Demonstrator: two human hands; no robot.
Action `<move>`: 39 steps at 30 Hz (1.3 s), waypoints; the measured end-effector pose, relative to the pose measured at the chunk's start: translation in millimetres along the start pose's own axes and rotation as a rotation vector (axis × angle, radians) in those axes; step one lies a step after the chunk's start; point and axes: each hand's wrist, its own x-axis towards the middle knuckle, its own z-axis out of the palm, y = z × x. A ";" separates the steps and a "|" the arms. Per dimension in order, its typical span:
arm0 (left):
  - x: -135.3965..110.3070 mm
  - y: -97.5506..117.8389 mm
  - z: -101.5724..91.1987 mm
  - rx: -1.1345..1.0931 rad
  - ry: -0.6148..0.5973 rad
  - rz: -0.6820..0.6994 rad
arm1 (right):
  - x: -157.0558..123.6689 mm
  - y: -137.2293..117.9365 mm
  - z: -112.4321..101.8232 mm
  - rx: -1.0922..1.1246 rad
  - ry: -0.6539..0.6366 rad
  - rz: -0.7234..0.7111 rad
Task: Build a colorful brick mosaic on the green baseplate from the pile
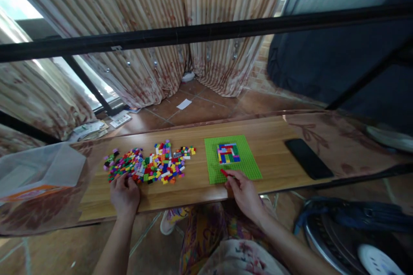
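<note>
A red toy brick (223, 172) is pinched between the thumb and fingers of my right hand (244, 192), over the near edge of the green baseplate (250, 165). On that plate sits a low, roughly square block of multicoloured bricks (229, 154), with blue, red, yellow, white and green showing. My left hand (125, 194) rests at the near left edge of a spread of loose bricks (163, 165). Its fingers are curled down among them, and I cannot make out what is in them.
The wooden board (187, 191) carries all the bricks. A black phone (309, 159) lies to the right. At the left stands a translucent plastic bin (61, 165). A dark metal rail (193, 32) crosses beyond the board, before curtains (138, 0). A round-based object (348, 236) is at lower right.
</note>
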 end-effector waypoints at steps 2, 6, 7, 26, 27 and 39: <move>-0.2 1.4 -1.5 0.023 -0.008 -0.009 | 0.6 7.3 -9.4 -0.013 0.006 0.019; 0.1 3.7 -3.6 0.065 -0.028 -0.030 | 3.7 15.6 -20.9 -0.215 0.032 -0.062; 0.4 4.4 -4.0 0.074 -0.037 -0.040 | 4.7 16.0 -22.3 -0.274 0.040 -0.081; 0.5 9.0 -7.3 0.132 -0.052 -0.071 | 6.0 4.8 -33.3 -0.701 -0.012 -0.022; 0.6 9.3 -7.6 0.130 -0.056 -0.079 | 5.3 4.5 -33.5 -0.679 0.000 -0.023; -1.4 11.6 -6.2 0.110 -0.033 -0.058 | 67.6 -18.0 -22.5 -0.742 0.227 0.020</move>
